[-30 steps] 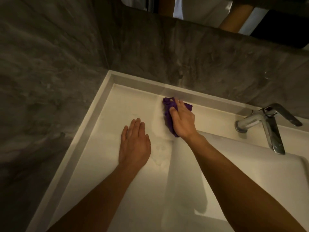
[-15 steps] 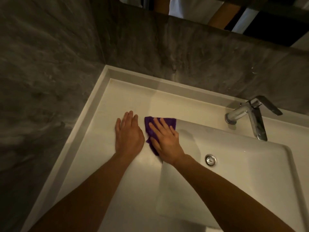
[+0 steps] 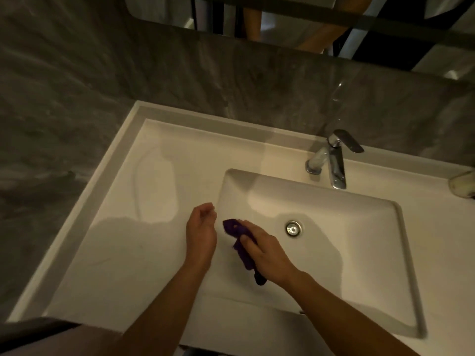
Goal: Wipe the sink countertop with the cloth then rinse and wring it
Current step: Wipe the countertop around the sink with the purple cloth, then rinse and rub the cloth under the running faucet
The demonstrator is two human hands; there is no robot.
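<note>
Nearest to me, at about 6 o'clock, two bare forearms reach forward over the white desk (image 3: pixel 123 253). My right hand (image 3: pixel 267 255) is over the left part of the basin (image 3: pixel 359 253), and its grip is closed around the purple cloth (image 3: pixel 243 249), which sticks out past the fingers toward 11 o'clock and hangs a little under the wrist. My left hand (image 3: pixel 201 233) is just beside it at 9 o'clock, at the basin's left edge, with loosely curled fingers and nothing in the grip. The desk surface to the left looks pale, with faint curved streaks on it. Farther, at 1 o'clock, the round metal drain (image 3: pixel 293 228) sits in the basin floor. Beyond it, the chrome faucet (image 3: pixel 331 160) stands at the back rim. At 3 o'clock, by the frame edge, lies a small pale object (image 3: pixel 462 185); I cannot tell what it is. Grey marbled walls (image 3: pixel 77 86) close the corner, and a mirror (image 3: pixel 282 19) hangs above.
</note>
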